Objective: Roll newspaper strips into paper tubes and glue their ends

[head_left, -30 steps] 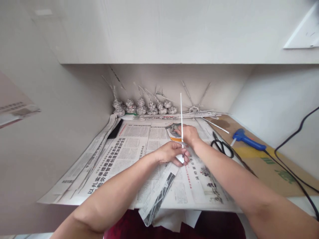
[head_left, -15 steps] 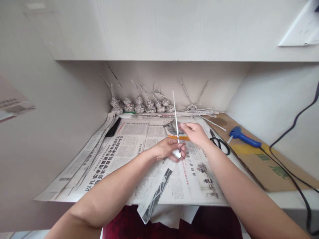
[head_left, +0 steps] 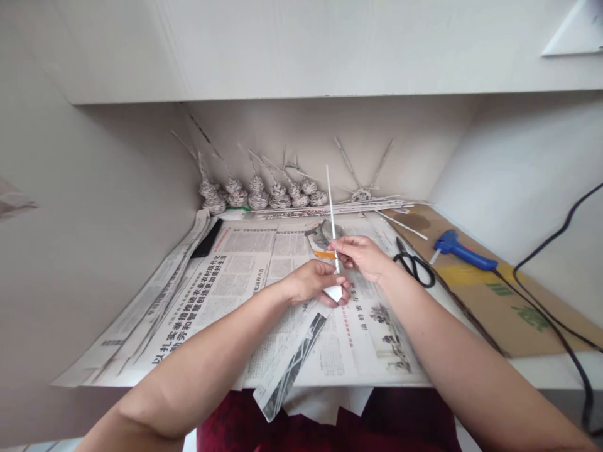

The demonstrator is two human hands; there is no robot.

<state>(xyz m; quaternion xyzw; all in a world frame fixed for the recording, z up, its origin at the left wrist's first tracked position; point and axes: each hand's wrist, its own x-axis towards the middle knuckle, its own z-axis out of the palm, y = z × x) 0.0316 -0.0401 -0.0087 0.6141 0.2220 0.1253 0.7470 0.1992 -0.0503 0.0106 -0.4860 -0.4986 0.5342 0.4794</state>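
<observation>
A strip of newspaper (head_left: pixel 296 358) runs from my hands down past the table's front edge. Its upper end is wound into a thin paper tube (head_left: pixel 330 204) that points up and away from me. My left hand (head_left: pixel 315 282) is closed around the lower end, where the flat strip meets the roll. Just above it, the fingers of my right hand (head_left: pixel 360 254) pinch the tube from the right side. Part of the wound section is hidden by my fingers.
Newspaper sheets (head_left: pixel 235 282) cover the table. Several woven paper gourds (head_left: pixel 258 193) and paper sticks (head_left: pixel 330 209) lie along the back. Newspaper strips (head_left: pixel 155 301) are stacked left. Scissors (head_left: pixel 417 267), a blue glue gun (head_left: pixel 464 251) and its cord sit right, partly on cardboard (head_left: pixel 494 314).
My right hand has come in from beside the tube and now pinches it just above my left hand. The view has shifted slightly.
</observation>
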